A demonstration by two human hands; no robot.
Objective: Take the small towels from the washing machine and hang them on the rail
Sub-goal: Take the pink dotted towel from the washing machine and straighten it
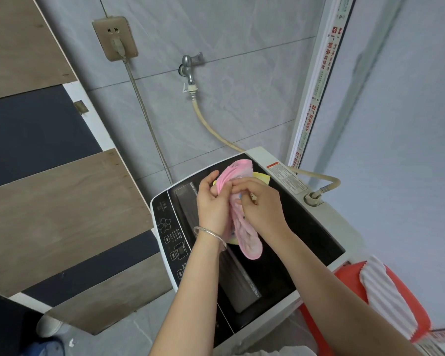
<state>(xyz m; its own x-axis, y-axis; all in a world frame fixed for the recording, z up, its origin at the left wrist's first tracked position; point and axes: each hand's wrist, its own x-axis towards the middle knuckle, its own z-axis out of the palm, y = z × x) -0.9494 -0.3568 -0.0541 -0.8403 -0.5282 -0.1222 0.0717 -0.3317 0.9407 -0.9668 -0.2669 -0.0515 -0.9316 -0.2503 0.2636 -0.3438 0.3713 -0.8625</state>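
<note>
- Progress looks early: no rail is in view and no towel hangs anywhere, so hanging is all still to do, by my reading.
- Both hands are together above the washing machine, clamped on one bunch of cloth.
- Left hand pinches the upper part of a pink towel; right hand grips it from the other side, and its tail droops below the wrists.
- Yellow towel peeks out just beyond the right hand; a bit of pale blue cloth shows between the fingers.
- Below the hands the machine's dark lid looks shut, so I cannot tell whether any towels remain inside.
- Near the right forearm stands a red basket with a white ribbed cloth draped over it; its inside is hidden.
</note>
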